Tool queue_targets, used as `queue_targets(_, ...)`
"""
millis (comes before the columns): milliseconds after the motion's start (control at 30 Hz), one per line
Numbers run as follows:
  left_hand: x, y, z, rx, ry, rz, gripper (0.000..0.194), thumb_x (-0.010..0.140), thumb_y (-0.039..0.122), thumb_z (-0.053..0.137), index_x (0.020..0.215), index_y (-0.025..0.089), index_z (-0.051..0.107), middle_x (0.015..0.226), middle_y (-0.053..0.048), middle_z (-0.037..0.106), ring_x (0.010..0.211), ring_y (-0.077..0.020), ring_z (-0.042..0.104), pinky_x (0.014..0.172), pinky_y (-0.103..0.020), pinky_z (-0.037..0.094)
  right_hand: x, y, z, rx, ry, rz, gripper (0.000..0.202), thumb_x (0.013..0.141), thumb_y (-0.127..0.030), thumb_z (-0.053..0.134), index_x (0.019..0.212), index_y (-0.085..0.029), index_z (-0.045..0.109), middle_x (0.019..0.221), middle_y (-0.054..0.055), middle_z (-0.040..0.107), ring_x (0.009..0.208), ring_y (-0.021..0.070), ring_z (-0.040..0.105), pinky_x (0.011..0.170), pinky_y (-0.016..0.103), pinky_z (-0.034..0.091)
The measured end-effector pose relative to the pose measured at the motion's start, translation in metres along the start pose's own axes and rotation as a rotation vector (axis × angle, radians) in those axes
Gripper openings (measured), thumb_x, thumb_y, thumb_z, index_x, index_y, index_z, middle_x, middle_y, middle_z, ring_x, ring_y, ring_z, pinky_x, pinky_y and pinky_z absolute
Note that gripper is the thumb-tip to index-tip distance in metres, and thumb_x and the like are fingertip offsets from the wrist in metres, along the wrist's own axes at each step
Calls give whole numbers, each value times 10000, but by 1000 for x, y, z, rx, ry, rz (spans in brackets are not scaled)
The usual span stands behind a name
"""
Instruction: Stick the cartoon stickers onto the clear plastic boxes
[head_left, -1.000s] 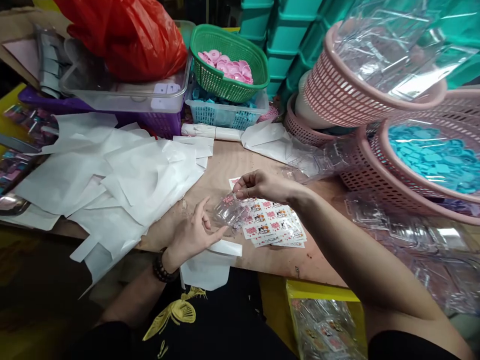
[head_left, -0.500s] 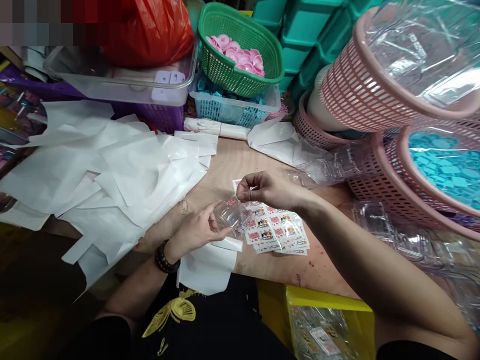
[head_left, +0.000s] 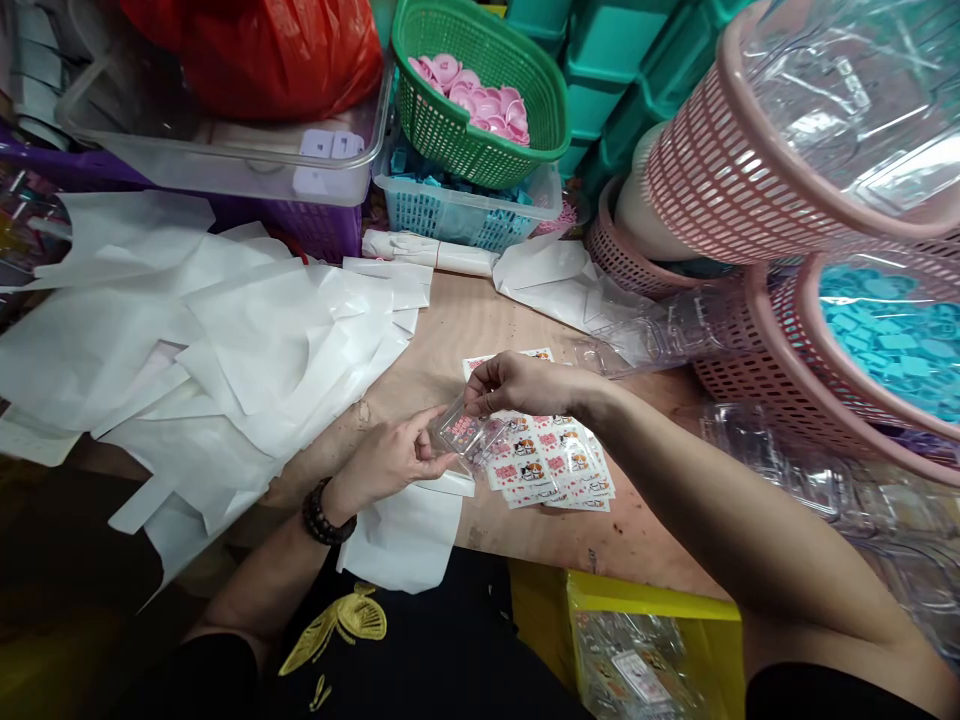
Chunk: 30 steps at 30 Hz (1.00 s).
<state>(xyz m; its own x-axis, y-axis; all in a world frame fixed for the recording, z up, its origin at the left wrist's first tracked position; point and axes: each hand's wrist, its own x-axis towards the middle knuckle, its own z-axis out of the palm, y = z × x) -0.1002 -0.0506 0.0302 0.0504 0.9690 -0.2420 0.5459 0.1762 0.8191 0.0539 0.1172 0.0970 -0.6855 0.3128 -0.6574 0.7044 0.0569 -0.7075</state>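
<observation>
Clear plastic case (head_left: 469, 442), pink print showing, tilted; white cat-print sheets (head_left: 556, 466) flat, overlapping, just beside.

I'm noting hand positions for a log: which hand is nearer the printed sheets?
Right. The right hand is over the upper part of the printed sheets; the left hand is off to their left, holding the left side of a clear plastic case.

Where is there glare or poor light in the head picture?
Head view: white glare on the clear packaging in the upper pink basket; head view: faint glints on the clear plastic case at the left hand; head view: dark lower-left corner.
</observation>
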Motion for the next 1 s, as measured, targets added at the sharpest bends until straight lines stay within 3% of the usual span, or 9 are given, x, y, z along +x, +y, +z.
queue_targets(467,0,-3,0,-15,-12,6,629,860,433,676,1413,172,532,710,49,652,635,-120,589,641,-244,464,2,-10,2,-136,38,33,66,688,-225,706,702,-168,676,569,-34,577,530,88,422,514,250,310)
queue_targets(867,1,-1,-2,-18,-24,1,643,861,469,666,1422,187,527,717,46,683,633,-136,616,661,-253,488,3,-16,4,-281,67,64,50,722,-217,717,724,-175,691,574,-29,594,561,108,488,542,253,354)
queue_targets(1000,1,-2,-1,-10,-15,1,636,860,472,670,1414,189,537,720,48,679,612,-132,612,658,-253,485,-2,-22,15,-476,129,80,158,739,-283,797,815,-183,701,715,7,684,651,144,586,577,259,384)
